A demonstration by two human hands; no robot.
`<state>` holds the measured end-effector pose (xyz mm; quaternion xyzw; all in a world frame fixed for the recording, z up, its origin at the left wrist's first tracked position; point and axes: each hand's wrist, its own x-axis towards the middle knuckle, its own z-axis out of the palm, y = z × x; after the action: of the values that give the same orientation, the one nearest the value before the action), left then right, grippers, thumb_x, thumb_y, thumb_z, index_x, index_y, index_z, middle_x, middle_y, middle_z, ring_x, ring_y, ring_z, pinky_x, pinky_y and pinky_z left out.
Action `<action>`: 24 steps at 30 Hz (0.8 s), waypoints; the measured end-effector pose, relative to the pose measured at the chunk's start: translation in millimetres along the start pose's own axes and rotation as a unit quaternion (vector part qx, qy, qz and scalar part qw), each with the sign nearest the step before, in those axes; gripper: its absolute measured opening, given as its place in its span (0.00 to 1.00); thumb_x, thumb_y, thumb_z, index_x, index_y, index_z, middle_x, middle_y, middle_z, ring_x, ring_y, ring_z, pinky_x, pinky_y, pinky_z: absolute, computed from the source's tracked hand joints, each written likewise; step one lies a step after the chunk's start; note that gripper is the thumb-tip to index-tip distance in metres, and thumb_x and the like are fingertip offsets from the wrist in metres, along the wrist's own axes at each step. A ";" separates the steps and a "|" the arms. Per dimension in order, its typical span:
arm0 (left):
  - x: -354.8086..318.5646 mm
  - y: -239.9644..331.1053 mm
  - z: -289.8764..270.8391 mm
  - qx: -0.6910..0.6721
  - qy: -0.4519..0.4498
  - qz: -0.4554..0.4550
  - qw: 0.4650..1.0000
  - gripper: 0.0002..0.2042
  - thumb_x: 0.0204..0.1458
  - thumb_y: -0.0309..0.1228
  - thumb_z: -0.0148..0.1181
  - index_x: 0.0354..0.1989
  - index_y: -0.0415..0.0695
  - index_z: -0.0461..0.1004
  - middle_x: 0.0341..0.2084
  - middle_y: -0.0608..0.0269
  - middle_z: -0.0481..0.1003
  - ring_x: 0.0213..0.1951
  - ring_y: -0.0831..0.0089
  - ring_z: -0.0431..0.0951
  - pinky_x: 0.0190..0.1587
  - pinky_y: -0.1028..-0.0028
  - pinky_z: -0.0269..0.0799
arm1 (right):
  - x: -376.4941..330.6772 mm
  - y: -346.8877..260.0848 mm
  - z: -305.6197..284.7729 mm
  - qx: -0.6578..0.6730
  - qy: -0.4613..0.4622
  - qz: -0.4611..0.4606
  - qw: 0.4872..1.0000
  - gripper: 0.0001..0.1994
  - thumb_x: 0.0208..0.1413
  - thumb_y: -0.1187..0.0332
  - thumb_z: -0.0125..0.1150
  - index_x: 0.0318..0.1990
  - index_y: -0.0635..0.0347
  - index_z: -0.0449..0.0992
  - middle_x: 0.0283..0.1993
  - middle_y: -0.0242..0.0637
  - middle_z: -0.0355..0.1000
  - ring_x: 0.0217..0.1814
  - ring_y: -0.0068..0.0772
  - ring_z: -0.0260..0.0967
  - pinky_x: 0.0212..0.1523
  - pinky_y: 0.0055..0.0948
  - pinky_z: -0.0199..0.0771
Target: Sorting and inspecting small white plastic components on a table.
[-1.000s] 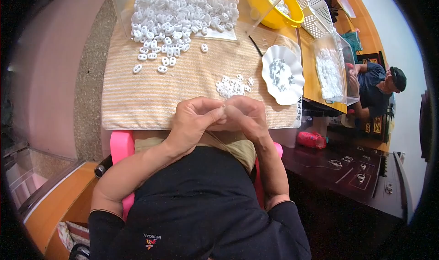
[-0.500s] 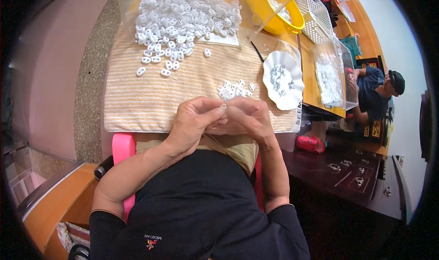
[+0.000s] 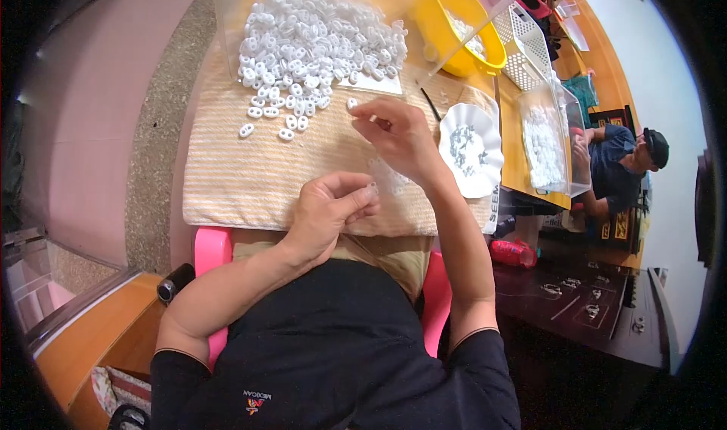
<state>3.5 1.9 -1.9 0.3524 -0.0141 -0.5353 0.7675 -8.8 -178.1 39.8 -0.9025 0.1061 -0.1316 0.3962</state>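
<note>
Pinching a tiny pale piece (image 3: 373, 189) between thumb and forefinger, the left hand (image 3: 326, 207) sits to the left of the wavy white dish (image 3: 473, 113) and a bit nearer the body. The right hand (image 3: 401, 135) is just left of the dish, fingers loosely bent with a gap to the thumb, nothing visible in it. Its fingertips are right by a lone white oval (image 3: 352, 104); can't tell if they touch.

Small white bits (image 3: 390, 179) lie on the striped towel (image 3: 235, 180) just left of the dish, and little greyish parts (image 3: 466, 148) are in the dish. Up and left of it there's a big heap of two-holed ovals (image 3: 318, 36) with some strays. Beyond the dish is a yellow tub (image 3: 496, 55); to its right, a clear box of white stuff (image 3: 544, 138).

Progress-wise, I'd guess one piece is midway and loads are left, going by that heap. No clue which container has done ones, if any.

Hard to see: the bits by the wrist are blurry and partly covered, the held piece is mostly hidden by fingers, and the heap's far side washes out behind clear plastic.
</note>
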 end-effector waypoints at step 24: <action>1.7 2.4 0.2 -0.021 0.000 -0.003 1.000 0.08 0.55 0.22 0.58 0.42 0.35 0.72 0.32 0.58 0.76 0.35 0.73 0.79 0.44 0.74 0.79 | 17.2 7.9 16.3 -0.142 -0.062 -0.032 0.987 0.08 0.49 0.70 0.63 0.36 0.62 0.77 0.32 0.40 0.75 0.29 0.36 0.73 0.31 0.32 0.71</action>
<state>6.1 0.8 -1.0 0.3365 -0.0023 -0.5375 0.7732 11.9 -177.2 25.9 -0.9589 0.0704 -0.0715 0.2655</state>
